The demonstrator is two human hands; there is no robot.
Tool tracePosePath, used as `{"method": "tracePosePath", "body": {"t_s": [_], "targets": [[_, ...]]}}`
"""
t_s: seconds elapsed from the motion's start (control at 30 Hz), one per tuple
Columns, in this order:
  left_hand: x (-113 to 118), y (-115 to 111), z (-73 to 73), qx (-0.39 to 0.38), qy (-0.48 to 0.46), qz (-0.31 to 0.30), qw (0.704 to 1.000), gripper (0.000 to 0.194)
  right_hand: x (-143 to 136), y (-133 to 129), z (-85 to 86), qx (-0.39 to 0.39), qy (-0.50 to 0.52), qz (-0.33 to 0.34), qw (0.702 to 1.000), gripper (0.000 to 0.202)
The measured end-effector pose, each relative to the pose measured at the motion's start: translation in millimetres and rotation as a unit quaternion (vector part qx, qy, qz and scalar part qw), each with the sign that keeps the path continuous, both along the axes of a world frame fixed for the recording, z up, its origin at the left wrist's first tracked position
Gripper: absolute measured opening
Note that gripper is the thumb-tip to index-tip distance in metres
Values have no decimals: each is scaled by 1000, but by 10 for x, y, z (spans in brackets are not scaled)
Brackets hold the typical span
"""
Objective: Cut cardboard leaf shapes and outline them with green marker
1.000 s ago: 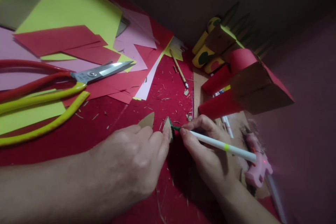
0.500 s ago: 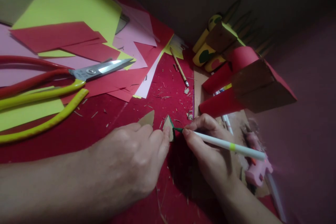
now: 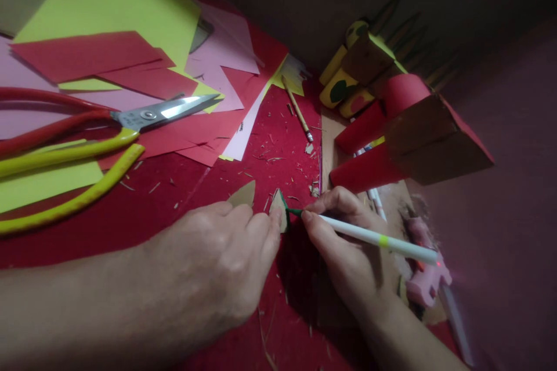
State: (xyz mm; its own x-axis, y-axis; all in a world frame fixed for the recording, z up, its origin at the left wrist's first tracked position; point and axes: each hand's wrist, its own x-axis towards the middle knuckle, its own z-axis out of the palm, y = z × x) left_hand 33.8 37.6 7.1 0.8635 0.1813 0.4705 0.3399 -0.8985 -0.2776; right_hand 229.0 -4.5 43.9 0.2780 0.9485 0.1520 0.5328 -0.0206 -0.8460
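Observation:
My left hand (image 3: 232, 258) is closed, its fingertips pressed on a small pointed cardboard piece (image 3: 277, 214) whose right edge is coloured green. Another pointed cardboard piece (image 3: 243, 193) shows just beyond the knuckles, partly hidden by the hand. In my right hand (image 3: 348, 243) is a white-barrelled green marker (image 3: 374, 236), pinched near its front end between thumb and fingers. The marker's green tip touches the right edge of the cardboard piece.
Large scissors (image 3: 148, 117) with red and yellow handles lie over coloured paper sheets (image 3: 117, 8) at left. A short pencil (image 3: 297, 109) and scraps lie on the red cloth (image 3: 209, 185). Cardboard-and-paper models (image 3: 424, 139) stand at right, near a pink object (image 3: 429, 284).
The view has shifted very slightly, so the scissors and papers sit a little further left and up. Both hands keep their hold, and the marker tip stays at the piece's edge.

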Motion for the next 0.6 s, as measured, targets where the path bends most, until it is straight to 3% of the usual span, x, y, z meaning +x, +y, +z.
{"method": "tracePosePath", "body": {"t_s": [0.6], "targets": [[-15, -3, -41, -4, 13, 2, 1000, 42, -24, -1, -9, 3, 52, -24, 998, 11]]}}
